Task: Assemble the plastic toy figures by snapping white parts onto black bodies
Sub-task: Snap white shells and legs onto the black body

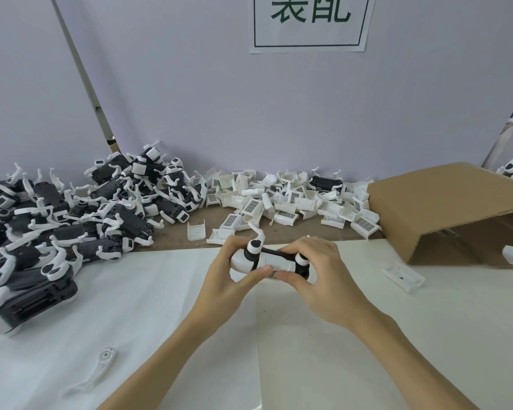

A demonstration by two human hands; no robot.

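Toy figure sits right in the middle of the view, held up just above the white table sheet by both hands. It's a black body with a white shell on top, round white-and-black joints at each end, and 1 thin white leg sticking up toward the far side. Left hand grips the left end, fingers curled over the top and thumb pressed along the near edge. Right hand wraps the right end the same way, fingers over the far side and thumb underneath near the little patterned sticker.

Far left there's a big pile of assembled figures, black bodies with white legs poking everywhere. Along the far wall, middle to right, a heap of loose white parts, lots with grid stickers. A cardboard box lies on its side at the right, touching that heap. 1 loose white leg lies near left on the sheet, and another white piece lies right of the hands. A paper sign hangs on the wall.
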